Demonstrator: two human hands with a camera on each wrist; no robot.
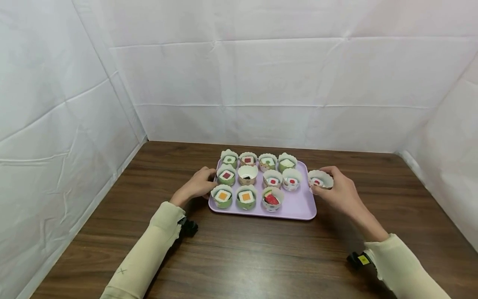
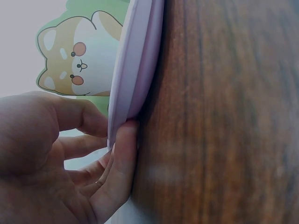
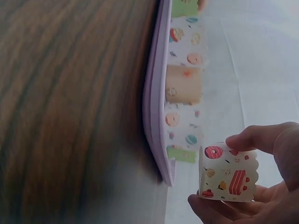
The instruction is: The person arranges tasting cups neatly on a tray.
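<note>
My left hand (image 1: 196, 183) grips the left rim of a lilac tray (image 1: 300, 209), its fingers around the edge in the left wrist view. Paper cupcake cups with wavy rims stand on the tray in three rows, with small square pieces inside most of them. A green cup (image 2: 84, 56) with a cartoon dog stands near my left fingers. My right hand (image 1: 342, 192) pinches a white paper cupcake cup (image 3: 229, 172) printed with cakes and donuts, between thumb and fingers. In the head view that cup is at the tray's right edge, with a red-and-white piece inside.
The tray lies on a dark wood-grain table (image 1: 239, 257), toward its back. White cloth (image 1: 276, 74) hangs behind the table and along both sides. Three cups stand in the tray's front row, the rightmost cup (image 1: 271, 201) holding something red.
</note>
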